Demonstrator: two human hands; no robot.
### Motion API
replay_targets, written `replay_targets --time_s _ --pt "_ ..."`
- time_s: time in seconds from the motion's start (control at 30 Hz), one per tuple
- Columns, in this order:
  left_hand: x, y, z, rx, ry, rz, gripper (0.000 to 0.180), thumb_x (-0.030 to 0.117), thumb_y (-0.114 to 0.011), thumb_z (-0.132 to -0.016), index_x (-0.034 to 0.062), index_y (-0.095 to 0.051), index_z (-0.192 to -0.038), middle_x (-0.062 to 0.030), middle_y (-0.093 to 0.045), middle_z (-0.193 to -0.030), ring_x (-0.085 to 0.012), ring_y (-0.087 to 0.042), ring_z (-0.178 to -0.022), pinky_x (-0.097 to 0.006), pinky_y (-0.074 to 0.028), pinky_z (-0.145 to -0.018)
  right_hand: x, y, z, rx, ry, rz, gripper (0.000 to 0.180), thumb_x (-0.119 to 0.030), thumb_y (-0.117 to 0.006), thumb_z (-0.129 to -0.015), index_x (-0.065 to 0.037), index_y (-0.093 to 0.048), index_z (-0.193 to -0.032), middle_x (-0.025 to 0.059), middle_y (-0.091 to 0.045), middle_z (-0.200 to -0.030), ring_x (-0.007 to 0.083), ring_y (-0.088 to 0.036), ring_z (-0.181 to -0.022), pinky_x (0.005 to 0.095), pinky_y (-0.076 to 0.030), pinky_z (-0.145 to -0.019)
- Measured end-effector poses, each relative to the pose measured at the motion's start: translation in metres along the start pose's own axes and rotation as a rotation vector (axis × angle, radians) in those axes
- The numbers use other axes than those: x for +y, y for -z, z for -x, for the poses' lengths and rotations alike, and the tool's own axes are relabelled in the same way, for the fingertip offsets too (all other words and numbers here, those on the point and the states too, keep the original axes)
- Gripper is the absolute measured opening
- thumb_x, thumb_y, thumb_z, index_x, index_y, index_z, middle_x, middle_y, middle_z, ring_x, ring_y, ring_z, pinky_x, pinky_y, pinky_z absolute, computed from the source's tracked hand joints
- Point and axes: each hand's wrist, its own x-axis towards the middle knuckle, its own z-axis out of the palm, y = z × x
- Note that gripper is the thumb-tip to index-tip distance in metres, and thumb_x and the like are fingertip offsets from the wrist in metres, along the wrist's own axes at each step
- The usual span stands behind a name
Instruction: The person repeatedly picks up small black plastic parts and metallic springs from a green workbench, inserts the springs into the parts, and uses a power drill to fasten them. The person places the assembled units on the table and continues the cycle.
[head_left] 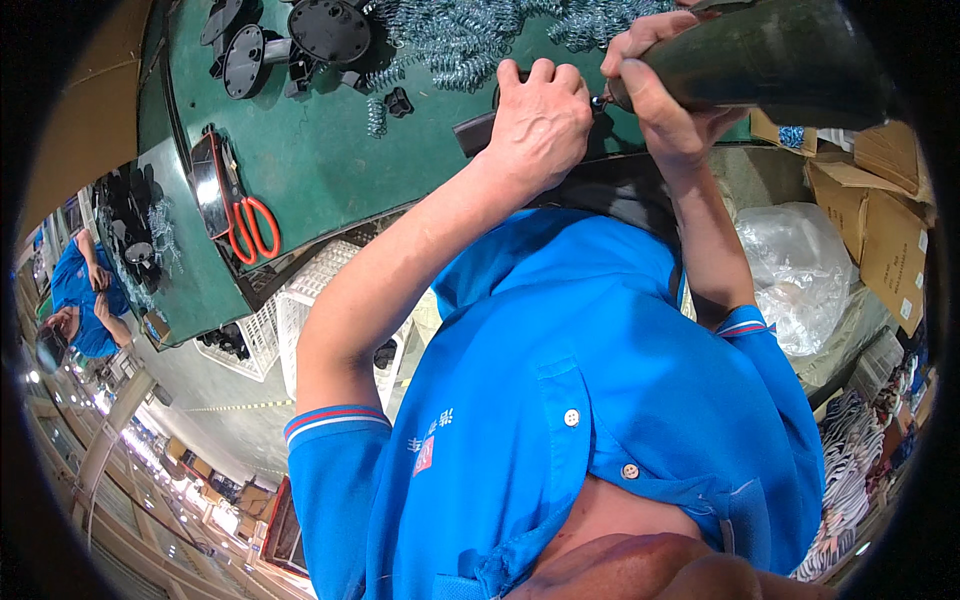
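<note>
The right hand (665, 95) grips a smooth, dark, tapered power screwdriver (760, 60), its tip pointing left. The left hand (535, 120) clamps a flat black plastic part (475, 132) on the green counter (320, 160).

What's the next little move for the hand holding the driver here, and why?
Probably press the power driver straight down: the right hand has its tip at the small black part that the left hand pins to the green table.

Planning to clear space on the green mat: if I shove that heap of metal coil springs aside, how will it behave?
The coil springs lie interlocked in a heap, so they would probably drag as a tangled clump. Each looks like thin wire, likely light and springy. Loose ones, like the spring lying apart on the green mat, may roll away.
</note>
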Motion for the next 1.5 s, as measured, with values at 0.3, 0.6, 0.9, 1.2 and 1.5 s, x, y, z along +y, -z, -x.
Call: replay_targets --time_s 0.3,0.6,0.9,1.2,1.5 --pt "-0.007 -0.004 0.004 -0.056 -0.032 -0.006 0.035 0.024 -0.065 -0.076 0.0053 -0.062 -0.107 -0.0066 -0.057 -0.094 -0.0245 -0.054 -0.095 -0.047 -0.035 -0.082 0.015 0.023 -0.023 -0.44 0.304 0.138 0.052 -0.004 -0.068 -0.066 0.002 -0.053 -0.116 0.012 -0.062 -0.104 0.0236 -0.059 -0.101 0.046 -0.043 -0.099" --pt "0.003 0.016 0.002 -0.124 0.063 0.022 0.036 0.024 -0.072 -0.078 0.005 -0.064 -0.107 -0.0093 -0.057 -0.099 -0.0278 -0.054 -0.101 -0.044 -0.037 -0.089 -0.059 0.059 -0.044 0.13 -0.122 0.331 0.039 -0.011 -0.072 -0.079 0.005 -0.057 -0.111 0.0075 -0.062 -0.078 0.0142 -0.06 -0.062 0.0294 -0.05 -0.058" --pt "-0.002 0.016 0.008 0.02 0.05 0.127 0.041 0.021 -0.075 -0.073 0.0029 -0.062 -0.107 -0.0105 -0.057 -0.098 -0.0296 -0.054 -0.1 -0.047 -0.038 -0.09 -0.029 0.122 -0.022 0.089 -0.253 1.447 0.071 -0.039 -0.07 -0.079 -0.006 -0.048 -0.137 0.0203 -0.066 -0.114 0.0362 -0.065 -0.101 0.0435 -0.049 -0.089" --pt "-0.007 0.088 0.138 0.366 0.51 0.218 0.047 0.02 -0.074 -0.073 0.0008 -0.059 -0.112 -0.0134 -0.057 -0.099 -0.0329 -0.054 -0.098 -0.044 -0.04 -0.089 -0.022 0.333 -0.082 -0.249 -0.211 1.748 0.029 -0.026 -0.057 -0.09 -0.003 -0.066 -0.106 0.0199 -0.067 -0.088 0.033 -0.064 -0.079 0.0427 -0.048 -0.071" --pt "-0.038 0.076 0.532 -0.01 1.767 -0.472 0.044 0.029 -0.069 -0.08 0.0048 -0.063 -0.117 -0.0211 -0.064 -0.103 -0.0378 -0.062 -0.097 -0.048 -0.049 -0.082 -0.025 0.342 -0.109 -0.331 -0.258 1.73 0.028 -0.021 -0.055 -0.086 0.005 -0.062 -0.093 0.0214 -0.064 -0.083 0.0354 -0.059 -0.07 0.0427 -0.046 -0.067"
